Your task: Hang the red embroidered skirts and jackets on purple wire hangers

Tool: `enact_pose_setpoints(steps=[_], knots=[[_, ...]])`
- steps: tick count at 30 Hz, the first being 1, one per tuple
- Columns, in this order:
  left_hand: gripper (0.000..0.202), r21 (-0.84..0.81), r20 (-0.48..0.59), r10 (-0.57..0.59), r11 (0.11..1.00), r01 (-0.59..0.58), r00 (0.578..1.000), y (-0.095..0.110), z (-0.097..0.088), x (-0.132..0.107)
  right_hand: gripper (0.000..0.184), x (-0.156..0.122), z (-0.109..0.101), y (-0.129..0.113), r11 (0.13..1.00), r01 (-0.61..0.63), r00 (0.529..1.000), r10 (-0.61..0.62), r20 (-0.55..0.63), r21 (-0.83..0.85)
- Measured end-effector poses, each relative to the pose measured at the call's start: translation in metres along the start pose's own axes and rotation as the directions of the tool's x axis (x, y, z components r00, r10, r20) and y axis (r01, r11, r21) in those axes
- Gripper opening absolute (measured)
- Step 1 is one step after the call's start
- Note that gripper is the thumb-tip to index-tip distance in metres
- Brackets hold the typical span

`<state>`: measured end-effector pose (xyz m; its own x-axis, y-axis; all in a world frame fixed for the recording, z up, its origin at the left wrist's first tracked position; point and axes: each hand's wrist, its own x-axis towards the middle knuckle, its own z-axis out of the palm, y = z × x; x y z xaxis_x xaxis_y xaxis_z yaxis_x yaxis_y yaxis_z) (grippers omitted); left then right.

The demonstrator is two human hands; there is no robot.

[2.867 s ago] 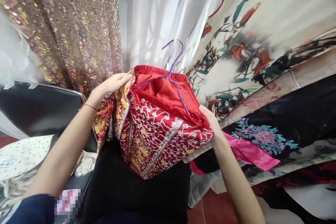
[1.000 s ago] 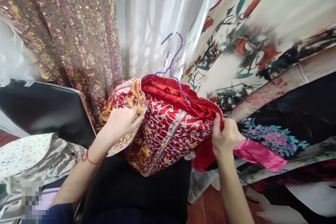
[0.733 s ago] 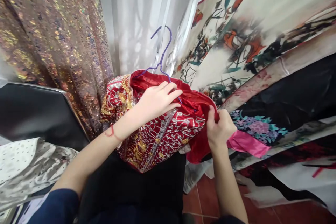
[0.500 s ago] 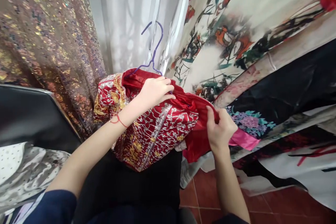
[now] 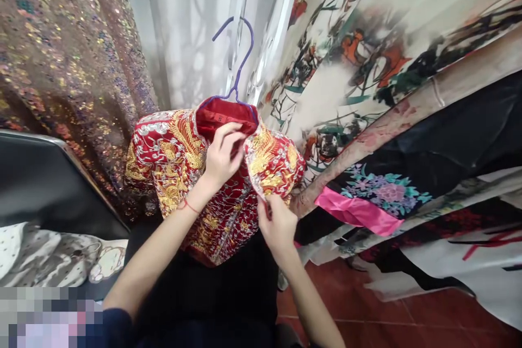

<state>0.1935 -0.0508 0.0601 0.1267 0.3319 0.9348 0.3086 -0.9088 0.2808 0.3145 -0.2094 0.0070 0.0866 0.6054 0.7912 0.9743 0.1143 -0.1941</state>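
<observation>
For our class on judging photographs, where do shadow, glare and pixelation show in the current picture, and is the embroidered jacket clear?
All in the head view: soft mottled shadows on the white hanging fabric; bright glints on the sequined fabric; a dull sheen on the black backrest; heavy pixelation at lower left, hiding detail there; the embroidered jacket fairly clear.

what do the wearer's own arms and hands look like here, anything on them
Both hands are ungloved and the forearms uncovered. A thin red cord circles the wrist of the left hand; a dark navy sleeve covers that arm higher up. No bracelet shows on the right hand's wrist.
</observation>
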Motion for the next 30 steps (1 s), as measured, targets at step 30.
enact_pose_setpoints(steps=[30], knots=[[0.048,-0.51,0.407,-0.569,0.507,0.695,0.715,0.006,-0.018,-0.065,0.039,0.096,-0.07,0.032,0.939,-0.188,0.946,0.252,-0.202,0.287]])
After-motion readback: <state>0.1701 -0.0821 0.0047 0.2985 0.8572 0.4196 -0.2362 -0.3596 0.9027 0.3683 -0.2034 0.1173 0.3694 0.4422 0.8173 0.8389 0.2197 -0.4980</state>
